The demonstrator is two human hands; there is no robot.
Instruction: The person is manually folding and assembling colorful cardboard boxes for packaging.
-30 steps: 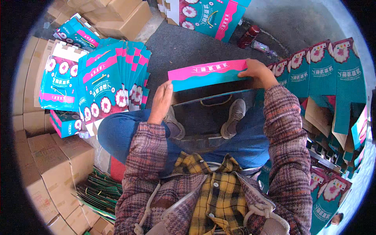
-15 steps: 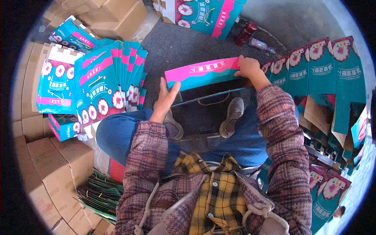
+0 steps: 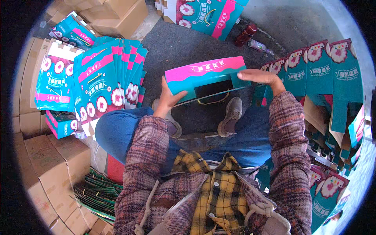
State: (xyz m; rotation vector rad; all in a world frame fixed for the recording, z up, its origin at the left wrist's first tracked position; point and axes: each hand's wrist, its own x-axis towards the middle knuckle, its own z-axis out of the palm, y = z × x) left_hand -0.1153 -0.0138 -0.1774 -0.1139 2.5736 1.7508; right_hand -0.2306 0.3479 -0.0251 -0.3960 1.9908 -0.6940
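Box [image 3: 205, 80], being folded up above the shoes: left hand [image 3: 169, 100] grips its end, right hand [image 3: 261, 76] lies flat, fingers spread, likely pressing the flap next.

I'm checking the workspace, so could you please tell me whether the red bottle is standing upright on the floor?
No, the red bottle lies on its side on the grey floor, beyond the teal and pink box.

Ahead: bare floor [image 3: 184, 43] open beyond box [image 3: 205, 78].
Left: fanned flat cartons [image 3: 105, 78] crowd close.
Right: upright cartons [image 3: 325, 74] wall it off.
Far ahead: bottle [image 3: 245, 35] lying, well apart.
Below: shoes [image 3: 231, 115], knees block.
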